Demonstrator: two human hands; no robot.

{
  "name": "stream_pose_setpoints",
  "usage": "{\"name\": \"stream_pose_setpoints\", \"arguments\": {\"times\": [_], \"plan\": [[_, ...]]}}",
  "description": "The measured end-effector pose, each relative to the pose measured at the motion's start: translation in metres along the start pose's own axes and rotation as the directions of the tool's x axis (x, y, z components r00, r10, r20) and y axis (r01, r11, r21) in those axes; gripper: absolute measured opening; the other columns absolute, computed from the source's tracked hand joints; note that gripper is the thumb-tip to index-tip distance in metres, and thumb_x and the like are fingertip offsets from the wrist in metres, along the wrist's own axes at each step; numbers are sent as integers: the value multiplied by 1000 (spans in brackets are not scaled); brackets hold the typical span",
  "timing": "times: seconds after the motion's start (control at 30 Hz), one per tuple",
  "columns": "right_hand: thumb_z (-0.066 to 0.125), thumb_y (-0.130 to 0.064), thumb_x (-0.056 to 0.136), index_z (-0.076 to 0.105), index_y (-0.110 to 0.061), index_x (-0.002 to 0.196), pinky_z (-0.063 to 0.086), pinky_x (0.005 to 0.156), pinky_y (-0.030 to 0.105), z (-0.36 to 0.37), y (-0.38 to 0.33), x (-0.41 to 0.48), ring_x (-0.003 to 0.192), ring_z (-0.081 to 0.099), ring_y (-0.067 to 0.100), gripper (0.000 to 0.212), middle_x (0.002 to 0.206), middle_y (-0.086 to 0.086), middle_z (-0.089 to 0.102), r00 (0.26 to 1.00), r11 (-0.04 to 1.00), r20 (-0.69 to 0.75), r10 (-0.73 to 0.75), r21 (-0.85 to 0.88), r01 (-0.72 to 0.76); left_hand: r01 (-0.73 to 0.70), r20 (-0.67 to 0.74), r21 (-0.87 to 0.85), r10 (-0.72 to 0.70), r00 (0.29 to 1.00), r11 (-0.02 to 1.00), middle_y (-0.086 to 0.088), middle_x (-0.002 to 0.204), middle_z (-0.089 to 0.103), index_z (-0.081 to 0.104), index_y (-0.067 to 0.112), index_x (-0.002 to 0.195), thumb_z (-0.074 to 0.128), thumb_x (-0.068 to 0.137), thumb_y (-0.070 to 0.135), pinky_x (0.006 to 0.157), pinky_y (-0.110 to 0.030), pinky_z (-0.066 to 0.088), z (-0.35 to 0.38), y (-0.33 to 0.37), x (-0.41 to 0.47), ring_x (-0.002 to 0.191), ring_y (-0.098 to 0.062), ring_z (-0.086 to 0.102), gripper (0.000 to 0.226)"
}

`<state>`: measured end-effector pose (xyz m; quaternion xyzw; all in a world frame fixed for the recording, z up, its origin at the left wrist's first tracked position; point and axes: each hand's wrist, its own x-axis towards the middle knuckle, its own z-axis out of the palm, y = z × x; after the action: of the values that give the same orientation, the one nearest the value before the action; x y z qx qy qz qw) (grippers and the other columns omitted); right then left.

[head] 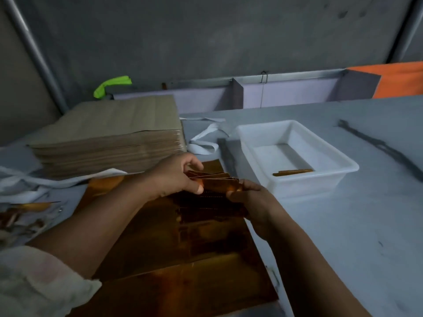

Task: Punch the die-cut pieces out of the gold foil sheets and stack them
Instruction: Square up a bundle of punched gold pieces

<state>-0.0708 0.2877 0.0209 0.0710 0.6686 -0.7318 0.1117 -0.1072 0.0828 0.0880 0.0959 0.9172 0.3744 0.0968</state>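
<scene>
Gold foil sheets (174, 266) lie flat on the table in front of me, with rows of die-cut slots near their far end. Just above them both hands hold a small fanned bundle of punched gold pieces (217, 179). My left hand (178, 175) pinches the bundle's left end between thumb and fingers. My right hand (249, 197) grips its right end from below. A few gold pieces (293, 172) lie in the white plastic tray (338, 177) to the right.
A tall stack of brown-backed sheets (109, 138) stands at the back left. White strapping (203, 143) lies between it and the tray. Scrap and white strips (25, 211) clutter the left edge. A grey table (343, 236) stretches right, with a dark smear (380, 145).
</scene>
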Motion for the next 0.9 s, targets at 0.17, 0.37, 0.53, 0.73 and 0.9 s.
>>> {"name": "stream_pose_setpoints", "arguments": {"times": [0.17, 0.37, 0.53, 0.73, 0.9], "plan": [[60, -4, 92, 69, -15, 99, 58, 87, 51, 32, 12, 8, 97, 70, 32, 15, 100, 12, 74, 999, 996, -35, 4, 85, -1, 86, -168, -478, -187, 968, 874, -2, 111, 71, 64, 23, 112, 80, 72, 7, 92, -36, 48, 5, -54, -20, 110, -23, 64, 46], [55, -2, 89, 68, -17, 84, 57, 87, 51, 55, 32, 12, 94, 69, 35, 20, 93, 14, 73, 987, 997, -148, -65, 34, 71, 80, -210, -780, -380, 901, 621, -9, 106, 71, 64, 23, 105, 68, 77, 3, 100, -52, 45, 46, -77, -25, 105, -30, 64, 34], [56, -24, 73, 67, -19, 88, 55, 90, 51, 62, 44, 13, 96, 67, 38, 20, 92, 13, 72, 975, 976, -172, -141, 140, 166, -55, -275, -882, -418, 866, 467, 0, 87, 74, 66, 25, 88, 62, 86, 28, 73, -35, 50, 63, -71, -22, 91, -25, 66, 6], [59, -76, 66, 62, -29, 100, 53, 79, 32, 73, 49, 16, 94, 66, 13, 59, 98, -5, 71, 924, 964, -300, -240, 40, 263, 5, -281, -839, -442, 852, 544, 2, 107, 68, 65, 40, 95, 62, 80, 66, 92, -48, 48, 74, -58, -20, 103, -21, 62, 30], [59, -74, 77, 56, -29, 89, 47, 68, 25, 80, 49, 17, 86, 62, 8, 47, 90, -8, 66, 877, 962, -396, -274, -96, 257, -7, -366, -803, -483, 795, 597, -10, 100, 68, 61, 30, 81, 62, 84, 61, 89, -50, 50, 76, -59, -20, 97, -30, 63, 31]]}}
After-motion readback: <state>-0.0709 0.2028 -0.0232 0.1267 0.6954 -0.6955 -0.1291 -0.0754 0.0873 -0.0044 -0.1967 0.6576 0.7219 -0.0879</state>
